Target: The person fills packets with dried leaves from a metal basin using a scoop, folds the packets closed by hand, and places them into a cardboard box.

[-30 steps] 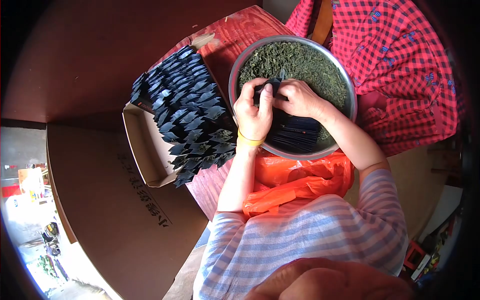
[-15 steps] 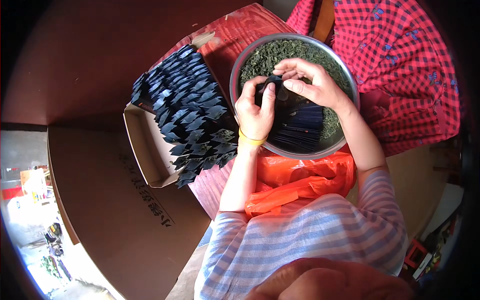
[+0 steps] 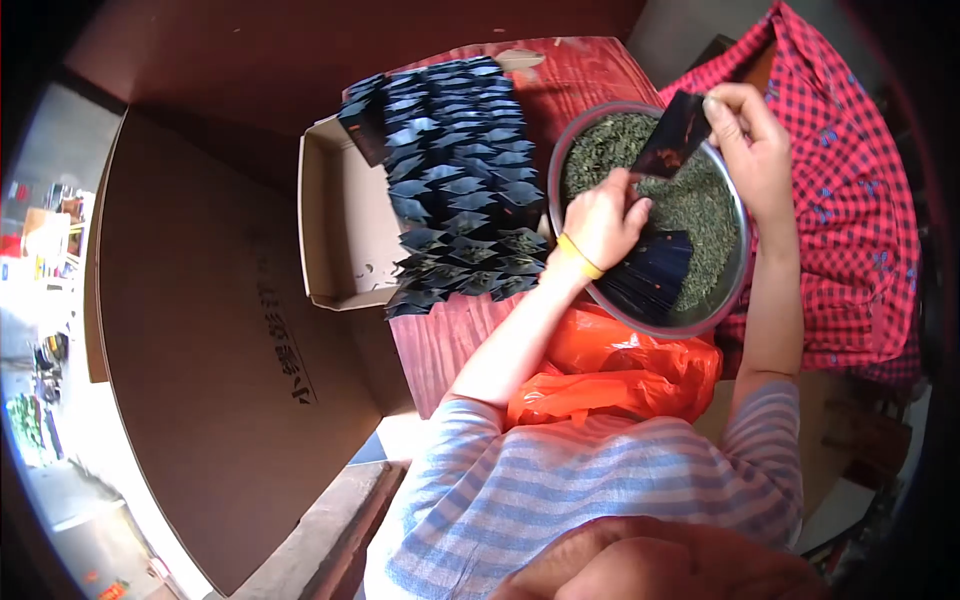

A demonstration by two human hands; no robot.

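Observation:
My right hand (image 3: 752,145) pinches the upper end of a flat black pouch (image 3: 672,135) with orange markings, held tilted above a metal bowl (image 3: 742,265). My left hand (image 3: 605,222), with a yellow band at the wrist, is over the bowl's left side. Its index finger reaches to the pouch's lower end and its thumb stands apart; the other fingers are mostly hidden. Dried green leaves (image 3: 705,220) fill much of the bowl. A fanned stack of flat black pouches (image 3: 650,275) lies on them, below my left hand.
Left of the bowl, rows of upright open black pouches (image 3: 460,150) stand on a red wooden table (image 3: 450,340), some showing leaves inside. Beside them is a shallow cardboard box (image 3: 345,220). An orange plastic bag (image 3: 620,375) lies before the bowl; red checked cloth (image 3: 840,220) hangs at right.
The view has shifted, so the table appears farther right. My right hand has lifted the pouch up and right, showing its flat face. My left hand has moved down to the pouch's lower end.

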